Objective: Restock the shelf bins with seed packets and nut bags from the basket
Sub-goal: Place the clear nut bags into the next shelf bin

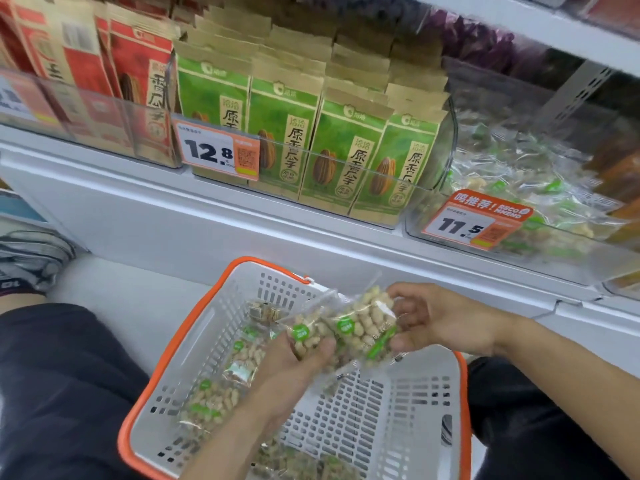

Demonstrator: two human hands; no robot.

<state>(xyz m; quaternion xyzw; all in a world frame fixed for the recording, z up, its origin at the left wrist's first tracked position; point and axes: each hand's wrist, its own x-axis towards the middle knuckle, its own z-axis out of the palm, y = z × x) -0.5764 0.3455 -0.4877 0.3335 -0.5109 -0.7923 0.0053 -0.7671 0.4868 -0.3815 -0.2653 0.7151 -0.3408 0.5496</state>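
Above a white basket with an orange rim point(173, 344), both hands hold clear nut bags with green round labels point(349, 327). My left hand point(294, 362) grips the bags from below, thumb over the front one. My right hand point(440, 320) pinches the right bag at its upper right edge. More nut bags point(214, 396) lie in the basket's left half. On the shelf, a clear bin of green seed packets point(311, 143) stands in the middle, and a clear bin of nut bags point(519, 181) sits to its right.
Red seed packets point(138, 74) fill the bin at the left. Price tags reading 12.8 point(216, 152) and 11.5 point(474, 225) hang on the bin fronts. My knees flank the basket, and a shoe point(31, 258) is at far left. An upper shelf edge point(540, 26) overhangs at right.
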